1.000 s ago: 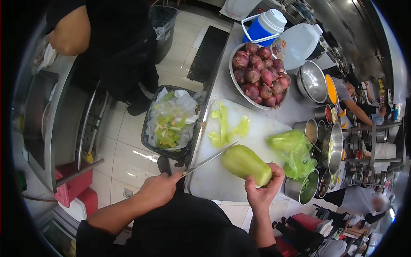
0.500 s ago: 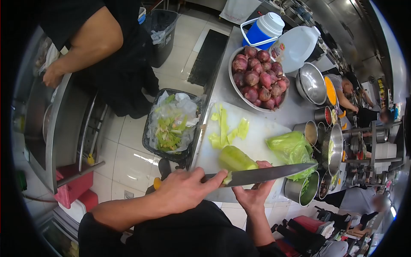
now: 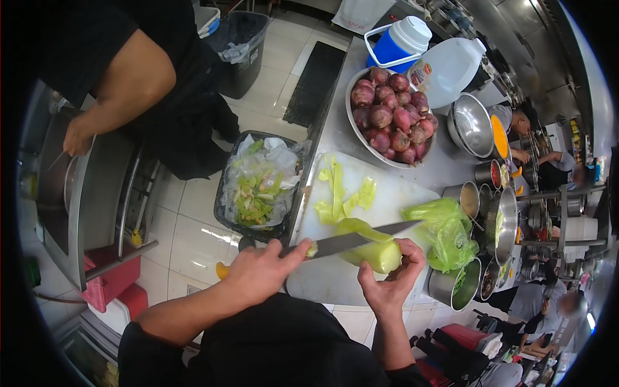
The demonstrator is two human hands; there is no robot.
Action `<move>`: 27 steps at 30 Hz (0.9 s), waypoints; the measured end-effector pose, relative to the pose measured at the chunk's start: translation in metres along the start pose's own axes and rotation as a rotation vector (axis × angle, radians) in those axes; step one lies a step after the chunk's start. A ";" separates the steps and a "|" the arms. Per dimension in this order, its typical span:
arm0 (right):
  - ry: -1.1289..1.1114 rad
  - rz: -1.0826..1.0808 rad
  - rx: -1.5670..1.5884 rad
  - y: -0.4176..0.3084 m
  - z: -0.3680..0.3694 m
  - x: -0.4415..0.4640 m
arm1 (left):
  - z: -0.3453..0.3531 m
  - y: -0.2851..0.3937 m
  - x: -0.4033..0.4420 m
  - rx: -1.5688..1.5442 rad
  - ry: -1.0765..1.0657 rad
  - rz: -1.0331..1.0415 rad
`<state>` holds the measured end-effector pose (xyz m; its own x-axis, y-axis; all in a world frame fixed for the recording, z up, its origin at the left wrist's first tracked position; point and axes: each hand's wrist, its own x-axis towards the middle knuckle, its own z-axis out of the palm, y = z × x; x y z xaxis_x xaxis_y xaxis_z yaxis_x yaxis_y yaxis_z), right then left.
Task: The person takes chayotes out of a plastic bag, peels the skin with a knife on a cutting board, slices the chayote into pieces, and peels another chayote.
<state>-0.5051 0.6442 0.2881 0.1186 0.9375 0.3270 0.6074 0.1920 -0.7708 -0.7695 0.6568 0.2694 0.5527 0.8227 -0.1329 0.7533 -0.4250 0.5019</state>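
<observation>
My left hand (image 3: 267, 267) is closed around a large kitchen knife, whose yellow handle end (image 3: 222, 269) sticks out behind it. The long blade (image 3: 338, 244) points right and lies across a pale green oblong vegetable (image 3: 380, 257). A strip of peel (image 3: 356, 227) stands up beyond the blade. At my left thumb is a small green scrap (image 3: 312, 249). Thumb and curled fingers of my right hand (image 3: 396, 277) grip the vegetable's near right end. Beneath is a white cutting board (image 3: 400, 190) with several loose green peels (image 3: 334, 193) on it.
A bowl of red onions (image 3: 393, 119) stands behind the board. To the right are a green vegetable in a plastic bag (image 3: 445, 232) and a metal pot (image 3: 461, 284). A lined bin with trimmings (image 3: 261, 187) sits left of the counter. Another person's arm (image 3: 138, 71) is upper left.
My left hand and the knife have shifted left, and the blade now lies over the vegetable. The vegetable has turned its near end into view. A peel strip now stands up from it.
</observation>
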 end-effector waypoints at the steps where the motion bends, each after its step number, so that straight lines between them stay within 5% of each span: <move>1: 0.006 0.011 0.011 0.000 0.001 0.001 | 0.002 -0.004 -0.003 -0.001 -0.028 -0.042; 15: 0.028 0.043 0.066 0.011 -0.007 -0.002 | 0.002 -0.020 -0.003 -0.126 -0.251 -0.246; 27: 0.020 -0.018 0.043 0.019 -0.015 -0.016 | 0.000 -0.010 0.016 -0.243 -0.333 -0.201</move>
<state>-0.4842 0.6288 0.2765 0.1236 0.9280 0.3516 0.5757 0.2215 -0.7871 -0.7681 0.6739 0.2624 0.5181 0.6970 -0.4958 0.7742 -0.1357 0.6183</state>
